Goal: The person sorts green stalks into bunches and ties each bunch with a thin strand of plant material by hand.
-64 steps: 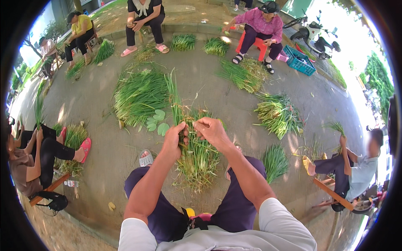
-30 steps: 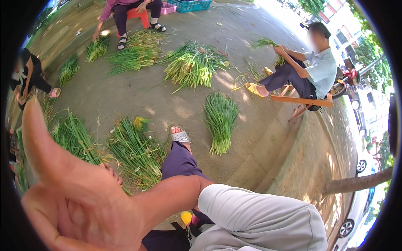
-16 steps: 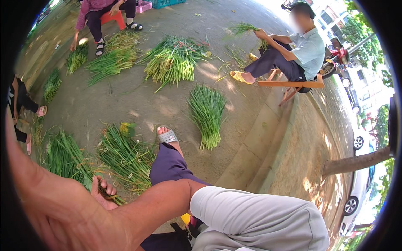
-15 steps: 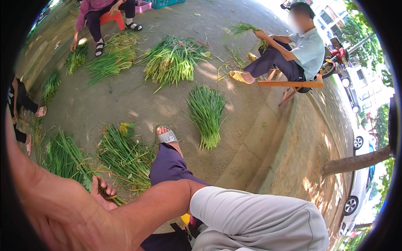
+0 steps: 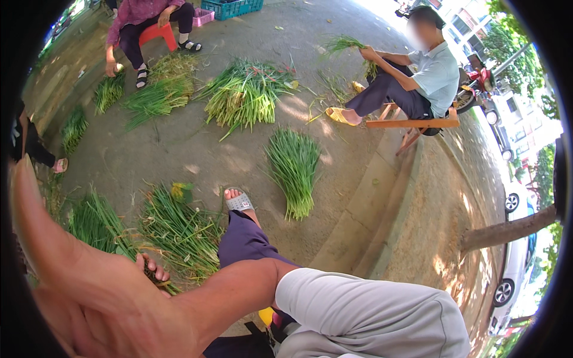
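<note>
My right hand (image 5: 104, 286) looms large and close at the lower left, palm in view, thumb stretched upward and no stalks visible in it; some fingers are partly out of sight. Behind it, my left hand (image 5: 154, 268) grips a bunch of long green stalks (image 5: 104, 227), mostly hidden by my right arm. Just beside that lies a loose pile of green stalks (image 5: 179, 227) with a small yellow leaf on it, left of my sandalled foot (image 5: 237, 200). A neater green bundle (image 5: 292, 170) rests on the pavement to the right of the foot.
A person (image 5: 430, 77) on a wooden chair holds stalks at upper right. Another person (image 5: 146, 27) on a red stool reaches toward piles (image 5: 161, 89), near a blue crate (image 5: 236, 7). A large pile (image 5: 242, 95) lies centrally. A step edge (image 5: 388, 209), tree trunk (image 5: 507, 232) and parked car (image 5: 513, 274) are right.
The view has swung right. My right hand left the stalks and rose close to the camera at left; my left hand still grips them. In the last half second little moved besides a slight view shift.
</note>
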A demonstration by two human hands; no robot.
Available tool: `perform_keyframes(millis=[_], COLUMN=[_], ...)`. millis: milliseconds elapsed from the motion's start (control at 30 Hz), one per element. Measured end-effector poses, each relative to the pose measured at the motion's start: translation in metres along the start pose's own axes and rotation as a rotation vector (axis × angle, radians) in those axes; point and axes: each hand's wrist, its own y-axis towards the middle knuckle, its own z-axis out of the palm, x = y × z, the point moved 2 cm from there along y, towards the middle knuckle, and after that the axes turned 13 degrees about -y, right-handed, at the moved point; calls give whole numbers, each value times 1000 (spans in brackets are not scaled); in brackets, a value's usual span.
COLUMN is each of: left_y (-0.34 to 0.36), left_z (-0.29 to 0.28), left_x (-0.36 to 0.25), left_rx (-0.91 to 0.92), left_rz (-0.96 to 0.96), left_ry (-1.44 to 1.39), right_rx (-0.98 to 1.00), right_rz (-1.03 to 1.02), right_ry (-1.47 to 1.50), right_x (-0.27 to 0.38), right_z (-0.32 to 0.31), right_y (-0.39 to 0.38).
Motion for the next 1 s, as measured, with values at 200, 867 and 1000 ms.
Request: perform_keyframes(millis=[200,867,1000], left_y=[-1,-1,-2], left_z=[6,19,22], left_x=[11,9,10], left_rx=[13,44,56], left_rz=[-32,38,42], left_ry=[-42,-85,-95], right_rx=[-7,-23,-20], right_rz=[-23,-15,-15], right_ry=[-48,-45,-46], right_x=[5,3,3], right_z=[3,4,6], right_y=[0,2,3])
